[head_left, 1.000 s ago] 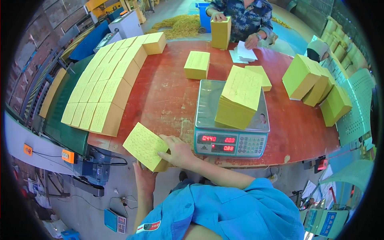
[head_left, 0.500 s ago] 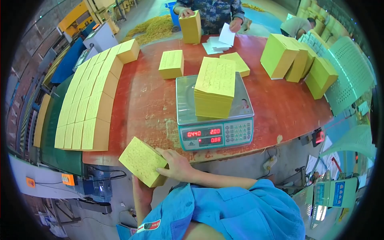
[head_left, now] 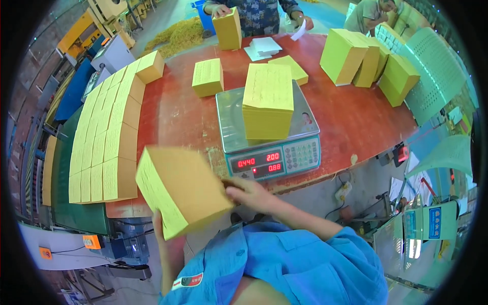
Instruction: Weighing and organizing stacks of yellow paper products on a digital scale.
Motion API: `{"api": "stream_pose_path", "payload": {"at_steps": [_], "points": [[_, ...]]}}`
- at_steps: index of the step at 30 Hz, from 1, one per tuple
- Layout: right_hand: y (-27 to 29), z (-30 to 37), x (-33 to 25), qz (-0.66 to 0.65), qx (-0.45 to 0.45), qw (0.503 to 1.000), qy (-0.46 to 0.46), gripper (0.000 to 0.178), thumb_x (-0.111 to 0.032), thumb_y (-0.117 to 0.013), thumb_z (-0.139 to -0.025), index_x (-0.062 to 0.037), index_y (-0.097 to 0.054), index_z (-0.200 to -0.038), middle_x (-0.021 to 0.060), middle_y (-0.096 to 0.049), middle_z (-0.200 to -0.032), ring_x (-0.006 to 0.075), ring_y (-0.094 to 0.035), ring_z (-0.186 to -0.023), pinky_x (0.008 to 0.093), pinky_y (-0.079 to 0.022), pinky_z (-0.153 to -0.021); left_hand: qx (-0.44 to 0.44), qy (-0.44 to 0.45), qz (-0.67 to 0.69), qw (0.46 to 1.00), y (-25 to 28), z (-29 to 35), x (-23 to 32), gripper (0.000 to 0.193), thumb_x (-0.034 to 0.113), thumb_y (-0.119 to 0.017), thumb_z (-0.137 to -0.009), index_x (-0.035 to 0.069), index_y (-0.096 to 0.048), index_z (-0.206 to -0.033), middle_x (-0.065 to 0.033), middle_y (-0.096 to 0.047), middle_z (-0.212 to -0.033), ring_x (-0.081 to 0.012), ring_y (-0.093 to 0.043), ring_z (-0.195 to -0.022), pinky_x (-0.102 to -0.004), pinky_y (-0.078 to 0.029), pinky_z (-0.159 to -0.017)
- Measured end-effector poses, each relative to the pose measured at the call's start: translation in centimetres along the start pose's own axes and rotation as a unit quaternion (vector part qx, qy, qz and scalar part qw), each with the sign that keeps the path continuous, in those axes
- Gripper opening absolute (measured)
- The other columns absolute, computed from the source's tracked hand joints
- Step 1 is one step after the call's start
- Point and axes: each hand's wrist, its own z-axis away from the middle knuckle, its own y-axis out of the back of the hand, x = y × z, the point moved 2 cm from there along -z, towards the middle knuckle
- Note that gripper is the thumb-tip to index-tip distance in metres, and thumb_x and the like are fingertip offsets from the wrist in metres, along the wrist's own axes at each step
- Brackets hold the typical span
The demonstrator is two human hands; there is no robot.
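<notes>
A thick yellow paper stack (head_left: 188,183) is tilted in the air over the near table edge, its broad face toward me and slightly blurred. My left hand (head_left: 165,226) grips it from below at the lower left, most fingers hidden behind it. At its right edge my right hand (head_left: 249,194) is closed on the corner, thumb on the near side. Beyond stands a digital scale (head_left: 227,147) with red lit digits, bearing another tall yellow paper stack (head_left: 268,104).
Rows of yellow stacks (head_left: 101,137) line the red table's (head_left: 175,101) left side. A small stack (head_left: 207,77) sits behind the scale, and several larger ones (head_left: 343,56) stand at right. Across the table a co-worker's hand (head_left: 219,11) rests on a stack beside white papers (head_left: 263,48).
The paper stack I hold has been raised and turned, so its broad side now faces me. My right hand has shifted right with it. The co-worker's white sheet has moved away from the pile.
</notes>
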Motion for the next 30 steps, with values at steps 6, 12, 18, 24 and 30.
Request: {"api": "stream_pose_path", "payload": {"at_steps": [6,12,18,24,30], "points": [[9.0,-2.7,-12.4,-0.064,0.132,0.988,0.046,0.062,-0.045,-0.059,-0.093,0.0045,-0.052,-0.129,0.0073,-0.064,-0.098,0.0125,-0.059,-0.083,0.0286,-0.049,-0.073,-0.155,0.073,0.029,0.985,-14.6,-14.0,4.7,0.05,0.036,-0.048,-0.097,0.006,-0.047,-0.136,-0.0115,-0.06,-0.125,-0.0227,-0.062,-0.112,-0.0391,-0.051,-0.093],[19.1,-6.7,-15.4,-0.098,0.209,0.968,0.098,0.041,-0.033,-0.057,-0.095,0.0021,-0.059,-0.116,0.0091,-0.066,-0.094,0.0174,-0.065,-0.073,0.0307,-0.053,-0.068,-0.284,0.16,-0.103,0.94,-25.3,-24.6,5.6,0.055,0.046,-0.063,-0.088,0.01,-0.055,-0.128,-0.0054,-0.064,-0.115,-0.0192,-0.062,-0.104,-0.0389,-0.051,-0.084],[21.7,-7.1,-12.6,-0.1,0.247,0.963,0.036,0.031,-0.026,-0.054,-0.096,0.0018,-0.062,-0.108,0.0096,-0.067,-0.089,0.0175,-0.066,-0.072,0.0291,-0.054,-0.067,-0.27,0.241,-0.209,0.908,-27.5,-27.2,2.2,0.066,0.055,-0.069,-0.08,0.013,-0.054,-0.13,-0.0056,-0.059,-0.119,-0.0193,-0.058,-0.106,-0.0406,-0.047,-0.09],[21.1,-7.5,-11.9,-0.085,0.246,0.964,0.047,0.032,-0.026,-0.054,-0.096,0.0036,-0.063,-0.105,0.0098,-0.068,-0.086,0.0162,-0.066,-0.073,0.0284,-0.055,-0.067,-0.28,0.227,-0.222,0.906,-26.2,-27.2,1.8,0.069,0.057,-0.067,-0.08,0.013,-0.052,-0.131,-0.0068,-0.058,-0.119,-0.0203,-0.055,-0.11,-0.0432,-0.045,-0.092],[20.9,-7.0,-11.4,-0.061,0.263,0.962,0.04,0.034,-0.027,-0.054,-0.096,0.0041,-0.064,-0.104,0.0081,-0.068,-0.085,0.0145,-0.065,-0.073,0.0277,-0.052,-0.067,-0.278,0.238,-0.243,0.898,-26.0,-26.9,1.2,0.068,0.057,-0.066,-0.081,0.014,-0.052,-0.131,-0.0057,-0.06,-0.117,-0.0195,-0.057,-0.107,-0.041,-0.047,-0.087]]}}
